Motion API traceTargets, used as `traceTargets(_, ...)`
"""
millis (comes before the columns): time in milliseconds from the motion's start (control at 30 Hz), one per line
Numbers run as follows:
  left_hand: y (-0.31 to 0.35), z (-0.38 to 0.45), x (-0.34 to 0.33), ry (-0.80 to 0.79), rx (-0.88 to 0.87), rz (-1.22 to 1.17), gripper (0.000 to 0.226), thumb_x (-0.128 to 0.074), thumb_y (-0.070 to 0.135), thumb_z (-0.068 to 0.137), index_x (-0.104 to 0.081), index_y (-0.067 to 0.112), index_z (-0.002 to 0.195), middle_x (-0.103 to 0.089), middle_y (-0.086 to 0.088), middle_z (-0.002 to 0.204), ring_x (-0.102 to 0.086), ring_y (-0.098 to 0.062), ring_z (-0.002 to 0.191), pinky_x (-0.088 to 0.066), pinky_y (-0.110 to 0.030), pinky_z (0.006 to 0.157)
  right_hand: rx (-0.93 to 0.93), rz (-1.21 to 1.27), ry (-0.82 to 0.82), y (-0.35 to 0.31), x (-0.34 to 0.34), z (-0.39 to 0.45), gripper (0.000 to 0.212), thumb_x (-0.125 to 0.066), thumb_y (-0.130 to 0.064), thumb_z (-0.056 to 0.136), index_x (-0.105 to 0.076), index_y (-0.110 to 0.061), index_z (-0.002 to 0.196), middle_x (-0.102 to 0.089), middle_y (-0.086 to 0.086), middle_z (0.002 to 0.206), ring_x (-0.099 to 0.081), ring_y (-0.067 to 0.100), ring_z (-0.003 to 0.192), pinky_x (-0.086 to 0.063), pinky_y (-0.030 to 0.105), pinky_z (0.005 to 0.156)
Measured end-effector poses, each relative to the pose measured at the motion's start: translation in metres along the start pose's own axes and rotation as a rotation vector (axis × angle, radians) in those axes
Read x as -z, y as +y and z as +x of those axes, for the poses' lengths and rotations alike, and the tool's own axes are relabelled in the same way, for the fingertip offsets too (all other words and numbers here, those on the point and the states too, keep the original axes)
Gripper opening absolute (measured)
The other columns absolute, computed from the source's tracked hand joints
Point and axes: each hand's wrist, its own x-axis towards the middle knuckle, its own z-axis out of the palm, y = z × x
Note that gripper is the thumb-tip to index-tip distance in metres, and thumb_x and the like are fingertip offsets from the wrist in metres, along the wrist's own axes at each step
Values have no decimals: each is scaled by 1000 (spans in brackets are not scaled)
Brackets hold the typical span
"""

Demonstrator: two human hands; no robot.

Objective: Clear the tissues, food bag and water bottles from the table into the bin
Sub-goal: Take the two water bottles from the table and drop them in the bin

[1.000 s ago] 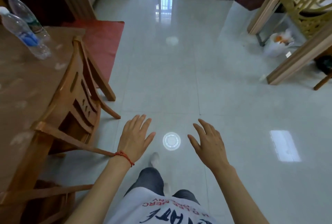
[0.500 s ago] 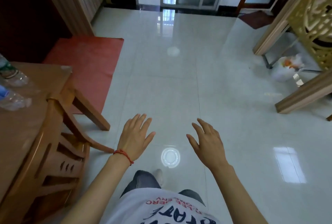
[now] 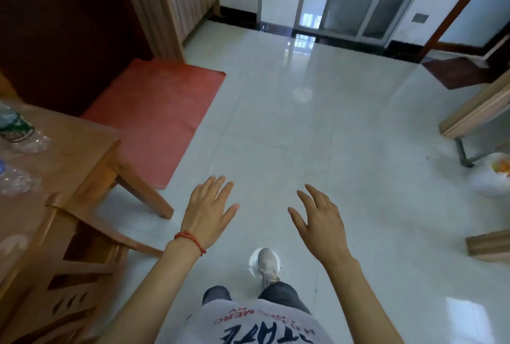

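Two clear plastic water bottles stand on the wooden table [image 3: 69, 148] at the left edge of view: one with a green label [image 3: 16, 130] and one nearer me [image 3: 12, 181], both cut off by the frame. My left hand [image 3: 208, 212], with a red string at the wrist, hovers over the floor with fingers spread and nothing in it. My right hand [image 3: 320, 219] is likewise open and empty. A white bag-lined bin [image 3: 494, 175] holding some orange-and-white rubbish sits on the floor at the far right.
A wooden chair [image 3: 82, 233] is tucked against the table at lower left. A red mat [image 3: 154, 120] lies beyond it. Glossy white tiles fill the middle; wooden furniture [image 3: 474, 114] stands at right, glass doors at the back.
The view has swung and moved forward: table and bottles slid further to the left edge, the bin shifted to the far right edge. Both hands stay open and empty.
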Motion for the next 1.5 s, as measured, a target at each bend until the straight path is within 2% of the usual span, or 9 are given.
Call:
traceTargets(133,3,33,7,60,136,-4,61,-23,48,93,-61,5,115,-63,-18,118,-60,-37,109,-48,-51,87,140,-4,-44,13,3,65,51,-37,-45,86,-64,-8,109,-62,15,121,-63,33,103,-52,44,81)
traceTargets(300,8,51,9,83,303,-13,71,-10,50,95,-61,5,114,-64,-18,117,-60,-36,108,-49,-50,86,300,4,-79,22,7,128,51,-37,-45,86,-63,-9,111,-61,15,123,-62,33,106,-51,45,84)
traceTargets(400,11,55,9,82,404,-13,60,-24,47,92,-62,5,113,-64,-18,117,-61,-36,107,-49,-51,85,378,23,-111,21,2,155,52,-36,-45,86,-63,-8,111,-61,15,123,-61,34,106,-50,46,84)
traceTargets(533,6,49,11,94,540,4,58,-27,48,90,-61,9,115,-63,-14,120,-59,-34,111,-48,-49,88,494,58,-156,5,-6,182,52,-37,-45,86,-63,-7,111,-61,16,123,-62,35,106,-51,46,83)
traceTargets(800,-19,23,31,208,795,12,53,-35,44,85,-63,7,110,-66,-17,114,-62,-35,105,-49,-49,85,760,101,-251,-62,-26,212,52,-37,-45,86,-64,-7,110,-61,16,123,-62,33,105,-52,46,82)
traceTargets(1000,-52,6,39,251,900,-34,72,-9,53,93,-60,5,114,-63,-19,117,-58,-37,110,-46,-51,90,900,104,-296,-114,-35,224,51,-36,-45,87,-64,-9,110,-62,15,121,-63,31,105,-52,44,83)
traceTargets(1200,-100,4,47,307,984,-39,73,-10,54,93,-59,5,116,-61,-19,120,-55,-37,115,-44,-50,94,973,84,-342,-168,-49,243,72,-11,-57,93,-62,-11,113,-61,13,124,-61,29,108,-51,42,87)
traceTargets(1367,-148,3,60,322,1019,-43,70,-12,51,95,-59,3,116,-62,-20,119,-57,-37,112,-46,-50,92,1005,85,-364,-226,-66,265,54,-34,-48,88,-64,-9,110,-63,14,120,-63,31,104,-52,42,84)
traceTargets(1500,-184,0,72,334,1041,-70,70,-11,51,95,-57,3,118,-60,-20,121,-55,-38,114,-46,-51,94,1029,109,-395,-272,-76,275,51,-37,-45,87,-62,-8,112,-62,13,122,-63,30,103,-51,41,84)
